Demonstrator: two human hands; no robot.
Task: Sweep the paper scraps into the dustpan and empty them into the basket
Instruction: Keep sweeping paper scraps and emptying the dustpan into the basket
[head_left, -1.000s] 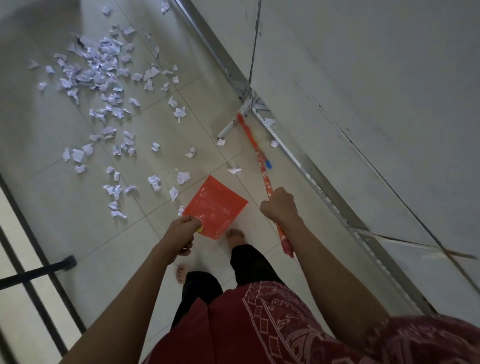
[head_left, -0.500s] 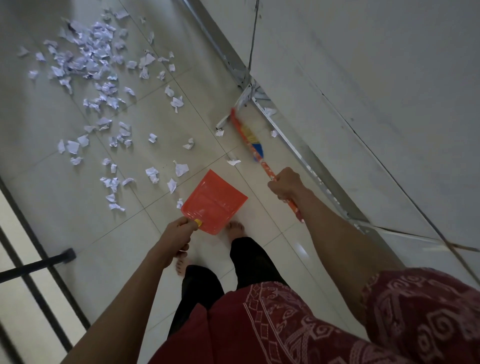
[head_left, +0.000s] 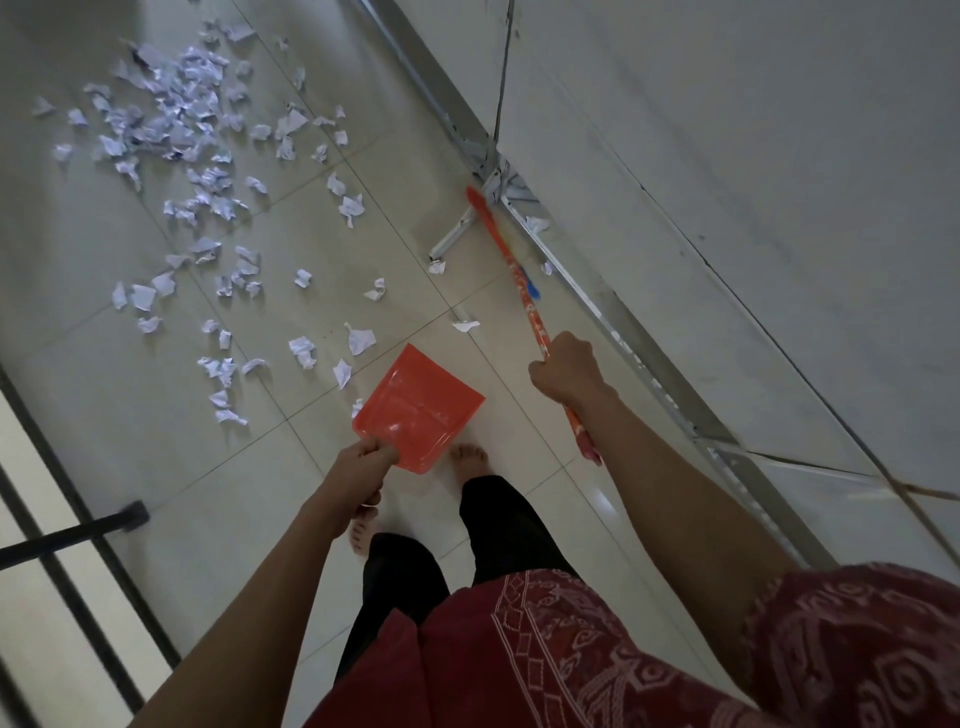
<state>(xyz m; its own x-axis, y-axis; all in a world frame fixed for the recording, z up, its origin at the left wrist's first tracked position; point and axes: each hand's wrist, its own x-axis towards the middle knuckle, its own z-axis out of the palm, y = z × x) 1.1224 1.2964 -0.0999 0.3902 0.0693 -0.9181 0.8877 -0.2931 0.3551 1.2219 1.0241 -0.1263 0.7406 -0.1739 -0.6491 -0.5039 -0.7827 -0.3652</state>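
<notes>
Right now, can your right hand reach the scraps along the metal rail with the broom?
Likely yes: the right hand grips the broom, whose head lies close beside those scraps, nothing between them.

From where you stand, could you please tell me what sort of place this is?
Probably an indoor room or hallway: a glossy tiled floor, a pale wall panel edged with a metal rail, and black metal bars at the left, like a gate or railing. What building, I cannot tell.
</notes>
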